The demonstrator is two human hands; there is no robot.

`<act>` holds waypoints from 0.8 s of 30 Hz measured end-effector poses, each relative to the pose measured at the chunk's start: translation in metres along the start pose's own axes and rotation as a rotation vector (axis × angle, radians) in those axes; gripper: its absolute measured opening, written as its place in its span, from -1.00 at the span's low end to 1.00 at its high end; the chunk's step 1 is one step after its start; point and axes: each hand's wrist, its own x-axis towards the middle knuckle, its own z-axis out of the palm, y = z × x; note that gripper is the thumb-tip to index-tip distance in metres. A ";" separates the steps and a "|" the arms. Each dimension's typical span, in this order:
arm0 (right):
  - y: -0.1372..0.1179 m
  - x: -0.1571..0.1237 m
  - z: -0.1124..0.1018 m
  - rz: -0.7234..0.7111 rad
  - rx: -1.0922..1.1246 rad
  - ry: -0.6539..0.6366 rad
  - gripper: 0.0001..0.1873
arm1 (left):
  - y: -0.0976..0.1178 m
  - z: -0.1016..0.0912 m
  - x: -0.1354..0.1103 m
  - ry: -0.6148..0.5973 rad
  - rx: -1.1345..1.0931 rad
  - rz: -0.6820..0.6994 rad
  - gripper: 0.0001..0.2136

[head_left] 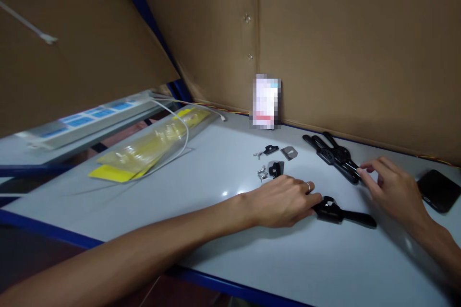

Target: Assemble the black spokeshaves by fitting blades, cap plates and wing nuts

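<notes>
My left hand is closed around one handle of a black spokeshave, which lies on the table with its other handle pointing right. Further back, several more black spokeshaves are heaped together. The fingertips of my right hand pinch a handle end at the near right side of this heap. Just beyond my left hand are small black cap pieces, a grey metal blade with a slot, and some small silver screws. Part of one cap-and-blade group is hidden behind my left hand.
A black phone-like object lies at the right. A pixelated upright card leans on the brown cardboard wall. Clear plastic packaging with yellow strips, a white cable and a power strip are at the left.
</notes>
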 end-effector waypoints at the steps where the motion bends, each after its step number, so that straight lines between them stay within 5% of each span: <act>1: -0.006 -0.003 -0.002 -0.054 0.054 -0.031 -0.73 | 0.000 0.000 0.000 -0.004 0.003 -0.002 -0.91; 7: -0.047 -0.024 -0.006 -0.349 0.198 -0.346 -0.70 | 0.001 -0.001 0.000 -0.013 -0.005 -0.009 -0.91; 11: -0.057 -0.029 -0.009 -0.429 0.110 -0.435 -0.61 | 0.000 0.001 -0.001 -0.003 -0.008 0.003 -0.90; 24: -0.041 -0.016 -0.016 -0.298 0.097 -0.471 -0.79 | -0.003 0.005 0.001 0.065 0.024 -0.019 -0.79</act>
